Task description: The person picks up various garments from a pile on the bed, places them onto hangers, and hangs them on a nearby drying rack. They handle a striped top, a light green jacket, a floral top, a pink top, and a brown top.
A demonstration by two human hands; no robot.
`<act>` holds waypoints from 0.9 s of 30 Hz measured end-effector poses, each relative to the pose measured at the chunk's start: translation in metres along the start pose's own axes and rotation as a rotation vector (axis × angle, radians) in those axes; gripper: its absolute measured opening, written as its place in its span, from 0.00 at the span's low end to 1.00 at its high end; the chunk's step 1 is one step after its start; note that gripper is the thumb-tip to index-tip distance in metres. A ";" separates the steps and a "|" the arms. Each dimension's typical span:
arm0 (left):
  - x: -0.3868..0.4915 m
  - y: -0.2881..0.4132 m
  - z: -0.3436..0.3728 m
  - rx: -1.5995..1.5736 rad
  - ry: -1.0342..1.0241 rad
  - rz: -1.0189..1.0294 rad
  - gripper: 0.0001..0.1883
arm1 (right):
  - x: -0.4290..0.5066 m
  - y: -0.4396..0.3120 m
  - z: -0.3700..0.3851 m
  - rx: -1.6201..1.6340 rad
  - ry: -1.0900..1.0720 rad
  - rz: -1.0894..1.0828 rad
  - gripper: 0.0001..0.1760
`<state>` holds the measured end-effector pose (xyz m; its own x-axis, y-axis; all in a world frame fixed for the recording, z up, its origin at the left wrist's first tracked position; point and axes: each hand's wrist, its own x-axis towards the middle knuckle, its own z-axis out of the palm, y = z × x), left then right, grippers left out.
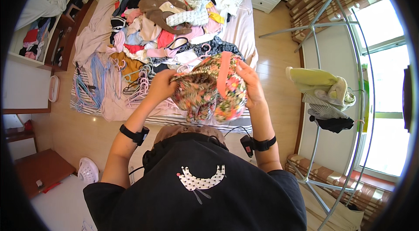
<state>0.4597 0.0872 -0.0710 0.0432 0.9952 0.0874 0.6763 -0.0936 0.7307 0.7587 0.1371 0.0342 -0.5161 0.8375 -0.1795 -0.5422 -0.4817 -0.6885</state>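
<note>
Between my two hands, above the near edge of the bed, is a floral-print fabric item (pixel 234 90) with a coral-pink band; it looks like a cloth hat or bag, but its exact kind is unclear. My left hand (pixel 162 84) grips its left edge, where a dark hollow opens in the cloth. On the right side, my right hand (pixel 250 82) holds it with the thumb along the outside. Just beyond my hands lies a pink hanger (pixel 206 49). Pink plastic hangers (pixel 141 90) are heaped below my left forearm's far side, on the bed.
A large clothes pile (pixel 157 8) covers much of the bed (pixel 244 28). Blue hangers (pixel 95 83) lie at its left corner. To the right stands a metal drying rack (pixel 316 24) holding a few garments. An open wardrobe (pixel 45 62) is at left, a white nightstand (pixel 266 0) beyond.
</note>
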 end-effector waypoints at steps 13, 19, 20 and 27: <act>-0.010 0.026 -0.115 -0.911 -0.108 -0.229 0.10 | -0.029 -0.011 0.008 0.334 0.121 -0.277 0.28; -0.010 0.071 -0.134 -1.140 -0.039 -0.213 0.08 | -0.039 -0.010 0.008 -0.307 0.345 -0.298 0.29; -0.012 0.075 -0.134 -1.123 -0.035 -0.207 0.09 | -0.040 -0.009 0.005 -0.465 0.400 -0.254 0.28; -0.015 0.092 -0.124 -0.777 -0.188 0.046 0.08 | -0.029 0.022 0.033 -1.229 0.282 -0.204 0.17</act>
<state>0.4304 0.0605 0.0785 0.2284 0.9714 0.0643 -0.0317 -0.0586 0.9978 0.7400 0.0935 0.0471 -0.2566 0.9660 -0.0325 0.4509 0.0899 -0.8881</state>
